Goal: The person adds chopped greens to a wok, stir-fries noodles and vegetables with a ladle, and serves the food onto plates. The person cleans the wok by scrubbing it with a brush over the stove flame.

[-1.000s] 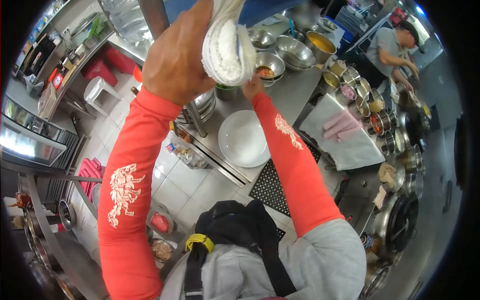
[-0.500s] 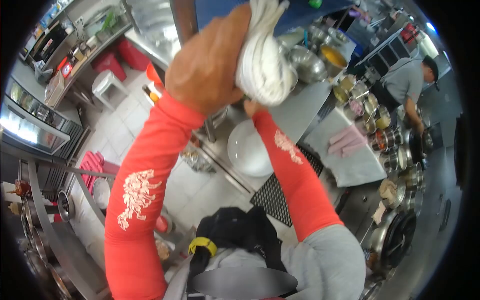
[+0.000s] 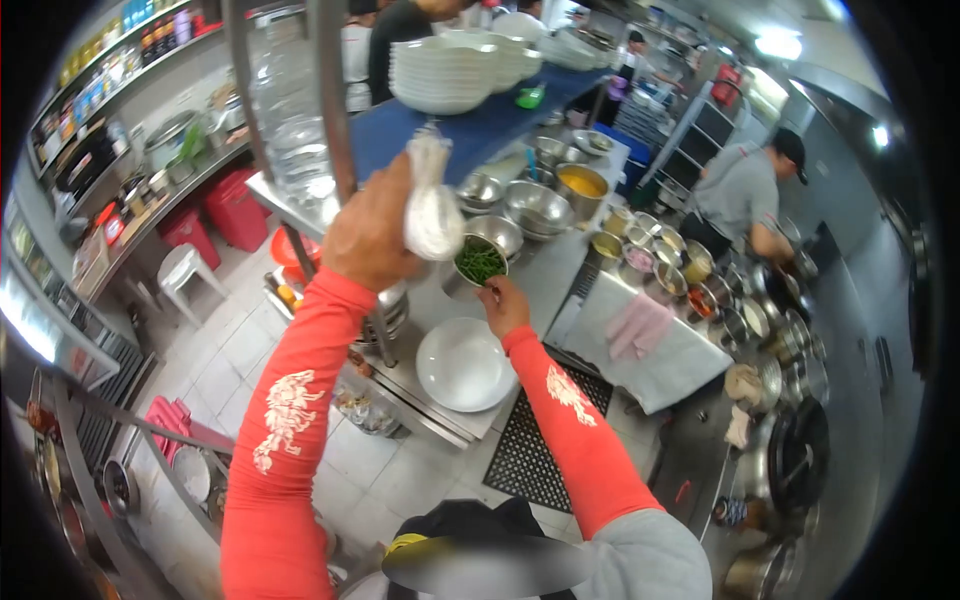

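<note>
My left hand (image 3: 370, 225) is raised, closed on a white bundle (image 3: 434, 225) with a gathered, creased top; it looks like a soft bag, but its contents cannot be made out. My right hand (image 3: 503, 305) is at the near rim of a metal container of chopped greens (image 3: 480, 262), fingers pinched together. Whether it grips the rim or some greens is hidden. Nearest to me on the steel counter (image 3: 440, 425) lies a round white plate (image 3: 463, 368), below both hands.
Metal bowls (image 3: 538, 207) and a pot of orange liquid (image 3: 583, 182) stand behind. Stacked white dishes (image 3: 442, 75) sit on the blue shelf (image 3: 380, 135). To the right, a co-worker (image 3: 745, 190) leans over ingredient containers. A black mat (image 3: 550, 450) covers floor near the counter.
My view has tilted up, bringing the dish stack and greens into sight. My left hand and the white bundle are now farther from the camera. My right hand's fingers have come into view.
</note>
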A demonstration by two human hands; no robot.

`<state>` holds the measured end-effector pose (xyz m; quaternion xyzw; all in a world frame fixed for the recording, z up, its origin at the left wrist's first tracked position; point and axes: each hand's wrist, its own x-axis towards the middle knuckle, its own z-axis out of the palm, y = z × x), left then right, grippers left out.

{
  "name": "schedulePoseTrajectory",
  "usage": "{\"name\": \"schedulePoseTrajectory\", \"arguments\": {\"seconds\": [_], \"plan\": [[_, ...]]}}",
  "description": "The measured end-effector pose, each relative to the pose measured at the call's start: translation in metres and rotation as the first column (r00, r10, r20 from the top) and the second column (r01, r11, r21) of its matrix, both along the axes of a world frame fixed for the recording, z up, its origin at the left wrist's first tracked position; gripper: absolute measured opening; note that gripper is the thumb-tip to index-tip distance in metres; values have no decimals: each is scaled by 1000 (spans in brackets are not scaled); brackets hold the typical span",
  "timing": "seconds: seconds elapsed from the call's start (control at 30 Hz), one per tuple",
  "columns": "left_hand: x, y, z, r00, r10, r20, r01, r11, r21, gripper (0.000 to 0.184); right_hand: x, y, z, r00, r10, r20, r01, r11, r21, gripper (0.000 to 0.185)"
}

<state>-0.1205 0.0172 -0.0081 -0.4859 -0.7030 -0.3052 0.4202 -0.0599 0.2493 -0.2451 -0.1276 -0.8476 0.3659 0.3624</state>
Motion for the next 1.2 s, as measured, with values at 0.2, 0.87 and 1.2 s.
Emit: {"name": "schedulePoseTrajectory", "arguments": {"seconds": [0.2, 0.87, 1.2], "plan": [[7, 5, 11, 994, -108, -7, 108, 994, 22, 65, 211, -1, 56, 987, -160, -28, 155, 978, -136, 20], [421, 95, -231, 40, -580, 814, 545, 695, 468, 47, 958, -384, 112, -422, -898, -122, 902, -429, 43, 21], [652, 102, -223, -429, -318, 846, 801, 300, 519, 53, 1071, -573, 112, -799, -594, -95, 595, -803, 12, 24]]}}
